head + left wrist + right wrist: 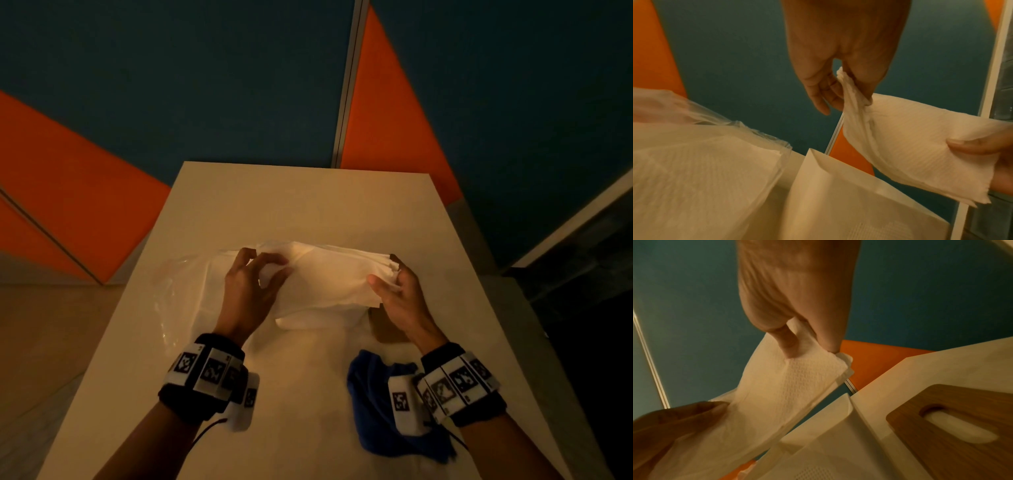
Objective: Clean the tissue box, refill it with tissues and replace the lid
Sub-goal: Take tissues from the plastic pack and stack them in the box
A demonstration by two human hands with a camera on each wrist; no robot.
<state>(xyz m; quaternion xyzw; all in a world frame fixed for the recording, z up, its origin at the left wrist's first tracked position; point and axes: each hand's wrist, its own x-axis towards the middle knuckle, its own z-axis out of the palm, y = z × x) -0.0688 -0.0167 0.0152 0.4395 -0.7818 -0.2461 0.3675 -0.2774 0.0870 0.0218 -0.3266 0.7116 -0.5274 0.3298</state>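
Note:
A white stack of tissues [329, 277] hangs between both hands above the open white tissue box [318, 320]. My left hand [270, 270] pinches the stack's left end, and in the left wrist view the tissues [910, 142] bunch between its fingers [818, 100]. My right hand [387, 284] grips the right end, thumb on top; the right wrist view shows the tissues [787, 386] pinched there. The wooden lid [951, 426] with its slot lies flat on the table to the right of the box [818, 451], partly hidden under my right hand in the head view.
A clear plastic bag [185, 281] holding more tissues [694, 162] lies left of the box. A blue cloth [376, 404] is crumpled near the front right of the white table [308, 205]. Blue and orange wall panels stand behind the table.

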